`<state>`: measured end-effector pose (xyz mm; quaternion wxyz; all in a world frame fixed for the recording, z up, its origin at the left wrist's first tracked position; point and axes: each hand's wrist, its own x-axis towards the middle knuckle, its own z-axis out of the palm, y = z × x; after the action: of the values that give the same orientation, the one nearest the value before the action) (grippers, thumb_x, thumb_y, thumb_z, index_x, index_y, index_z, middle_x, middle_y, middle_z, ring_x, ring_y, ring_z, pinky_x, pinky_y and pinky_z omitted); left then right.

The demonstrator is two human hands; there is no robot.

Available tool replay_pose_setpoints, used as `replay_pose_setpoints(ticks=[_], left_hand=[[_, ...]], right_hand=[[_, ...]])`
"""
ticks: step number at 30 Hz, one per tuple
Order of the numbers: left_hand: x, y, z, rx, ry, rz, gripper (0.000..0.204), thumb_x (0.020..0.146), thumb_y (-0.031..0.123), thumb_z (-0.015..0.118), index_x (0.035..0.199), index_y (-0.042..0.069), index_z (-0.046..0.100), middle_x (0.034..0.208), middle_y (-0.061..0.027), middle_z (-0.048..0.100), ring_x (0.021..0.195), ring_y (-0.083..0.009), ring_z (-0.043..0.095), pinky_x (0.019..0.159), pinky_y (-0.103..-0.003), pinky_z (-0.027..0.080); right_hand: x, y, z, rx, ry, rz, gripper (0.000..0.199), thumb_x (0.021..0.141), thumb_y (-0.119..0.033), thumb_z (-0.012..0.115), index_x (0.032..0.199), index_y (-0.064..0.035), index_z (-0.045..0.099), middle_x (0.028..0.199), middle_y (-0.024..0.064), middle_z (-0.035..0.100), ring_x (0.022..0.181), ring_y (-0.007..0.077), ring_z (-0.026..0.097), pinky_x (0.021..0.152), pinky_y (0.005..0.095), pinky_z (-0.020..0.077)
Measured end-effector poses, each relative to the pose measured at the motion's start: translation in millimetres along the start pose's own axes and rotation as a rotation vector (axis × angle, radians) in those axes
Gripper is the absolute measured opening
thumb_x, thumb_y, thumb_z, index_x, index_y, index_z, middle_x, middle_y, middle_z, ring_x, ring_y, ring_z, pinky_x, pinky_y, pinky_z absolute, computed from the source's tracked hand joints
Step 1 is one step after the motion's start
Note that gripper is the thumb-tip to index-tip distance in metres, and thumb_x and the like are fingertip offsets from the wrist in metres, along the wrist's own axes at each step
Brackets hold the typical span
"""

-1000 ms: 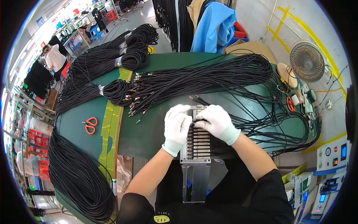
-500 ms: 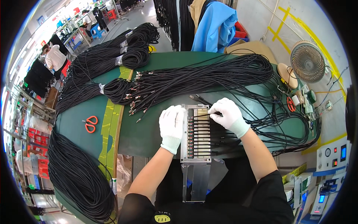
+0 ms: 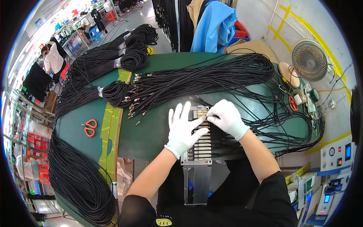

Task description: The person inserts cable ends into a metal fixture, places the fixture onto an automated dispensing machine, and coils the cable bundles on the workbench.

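A metal fixture [image 3: 196, 162] with a row of slots stands at the table's near edge, and black cables with small connectors lie across it side by side. My white-gloved left hand [image 3: 183, 128] is over the fixture with its fingers spread, covering the left ends of several slots. Its index finger and thumb point right, across the cable row. At the fixture's upper right, my gloved right hand [image 3: 226, 116] is closed in a pinch on a black cable, its fingertips close to the left index fingertip. The pinched part is mostly hidden by the glove.
Loose black cables [image 3: 227, 75] cover the far and right parts of the green table. Tied cable bundles [image 3: 79, 178] lie at the left. Orange-handled scissors [image 3: 90, 128] rest beside a yellow-taped strip [image 3: 111, 128]. A round fan [image 3: 310, 59] stands at the right.
My left hand has moved right over the fixture and spread its fingers. My right hand has shifted slightly left and down, still pinching. The whole view has shifted a little.
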<state>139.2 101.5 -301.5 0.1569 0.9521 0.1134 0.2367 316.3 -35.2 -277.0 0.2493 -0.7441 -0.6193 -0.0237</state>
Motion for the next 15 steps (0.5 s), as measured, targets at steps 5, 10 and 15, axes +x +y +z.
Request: replay_pose_setpoints(ticks=[5, 10, 15], left_hand=[[4.9, 1.1, 0.3, 0.017, -0.039, 0.027, 0.038, 0.086, 0.046, 0.069, 0.121, 0.030, 0.074, 0.150, -0.0214, 0.045, 0.141, -0.0457, 0.033, 0.119, -0.062, 0.013], [1.2, -9.2, 8.0, -0.136, 0.093, -0.014, 0.028, 0.087, 0.033, 0.072, 0.113, 0.026, 0.076, 0.139, -0.0175, 0.057, 0.137, -0.0402, 0.042, 0.119, -0.059, 0.019], [3.1, -26.7, 15.8, -0.384, 0.452, -0.227, 0.013, 0.089, 0.024, 0.070, 0.097, 0.014, 0.073, 0.122, -0.0097, 0.067, 0.125, -0.0354, 0.054, 0.112, -0.049, 0.033]], right_hand=[[1.1, 29.5, 7.6, -0.294, 0.122, 0.244, 0.023, 0.076, -0.033, 0.078, 0.085, -0.0156, 0.067, 0.086, 0.0036, 0.063, 0.090, 0.0272, 0.059, 0.078, 0.0416, 0.0462], [1.1, 41.9, 11.4, -0.173, 0.139, 0.217, 0.015, 0.080, -0.024, 0.074, 0.080, -0.0132, 0.064, 0.082, 0.0048, 0.063, 0.086, 0.0276, 0.060, 0.076, 0.0409, 0.0476], [3.8, 24.0, -11.4, 0.067, 0.189, 0.114, 0.011, 0.082, -0.018, 0.072, 0.082, -0.0103, 0.064, 0.081, 0.0070, 0.063, 0.084, 0.0298, 0.059, 0.078, 0.0405, 0.0482]])
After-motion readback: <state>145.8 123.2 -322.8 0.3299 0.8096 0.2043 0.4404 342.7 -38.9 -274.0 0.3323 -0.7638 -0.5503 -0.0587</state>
